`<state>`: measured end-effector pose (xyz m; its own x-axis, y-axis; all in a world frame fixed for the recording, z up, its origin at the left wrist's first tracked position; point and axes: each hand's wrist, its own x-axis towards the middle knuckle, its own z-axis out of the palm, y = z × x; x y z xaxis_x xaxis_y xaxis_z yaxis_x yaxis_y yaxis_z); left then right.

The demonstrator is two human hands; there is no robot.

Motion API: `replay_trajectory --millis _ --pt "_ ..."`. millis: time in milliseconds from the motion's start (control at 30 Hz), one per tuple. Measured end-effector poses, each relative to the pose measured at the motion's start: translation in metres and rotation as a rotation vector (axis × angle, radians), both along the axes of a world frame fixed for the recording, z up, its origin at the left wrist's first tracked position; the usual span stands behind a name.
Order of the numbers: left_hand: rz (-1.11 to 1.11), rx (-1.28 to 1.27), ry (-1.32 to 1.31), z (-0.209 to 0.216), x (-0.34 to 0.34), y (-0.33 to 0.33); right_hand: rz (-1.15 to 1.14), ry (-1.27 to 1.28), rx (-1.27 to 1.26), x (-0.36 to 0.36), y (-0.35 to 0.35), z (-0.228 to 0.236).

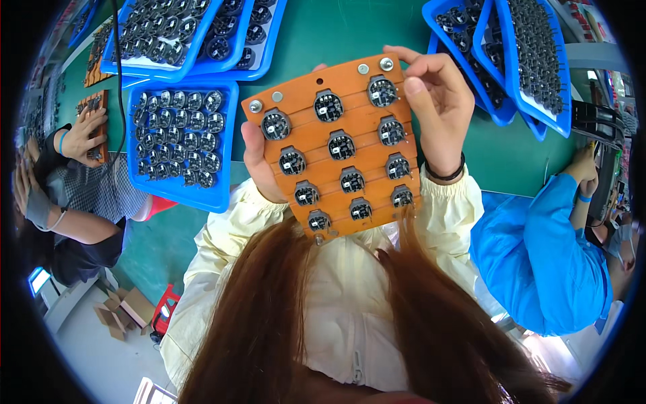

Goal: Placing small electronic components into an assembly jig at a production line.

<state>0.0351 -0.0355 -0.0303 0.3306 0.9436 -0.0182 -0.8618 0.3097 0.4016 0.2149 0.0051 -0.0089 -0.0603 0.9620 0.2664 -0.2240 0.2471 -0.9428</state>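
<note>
Between my two hands an orange fixture board [370, 161] is held up, tilted so that its face shows. Rows of small round black parts with circuit boards [342, 145] sit in its slots, and metal pins stand at its corners. My left hand [261, 161] grips the left edge, its thumb along the side and the other fingers mostly hidden behind. At the upper right corner my right hand [439, 101] holds the board, thumb near the edge and fingers at the back.
A blue tray [229, 155] of similar round parts lies at the left, with stacked blue trays [269, 60] behind it. More stacked trays [565, 114] stand at the right on the green table [336, 27]. Co-workers sit on both sides; the left one's hand [82, 138] touches another orange board.
</note>
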Motion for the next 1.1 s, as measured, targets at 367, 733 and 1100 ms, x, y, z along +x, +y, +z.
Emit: replay_trajectory --millis 367,733,1100 --pt "0.028 -0.04 -0.027 0.0005 0.0002 0.0025 -0.026 -0.061 0.149 -0.0024 -0.0061 -0.0002" --pt "-0.007 -0.022 -0.142 -0.0025 -0.0021 0.0029 -0.112 -0.095 0.205 -0.0024 -0.0087 -0.0031" --pt "0.038 -0.062 0.016 0.005 -0.0003 0.0024 -0.132 -0.059 0.128 -0.0058 -0.0093 -0.0046"
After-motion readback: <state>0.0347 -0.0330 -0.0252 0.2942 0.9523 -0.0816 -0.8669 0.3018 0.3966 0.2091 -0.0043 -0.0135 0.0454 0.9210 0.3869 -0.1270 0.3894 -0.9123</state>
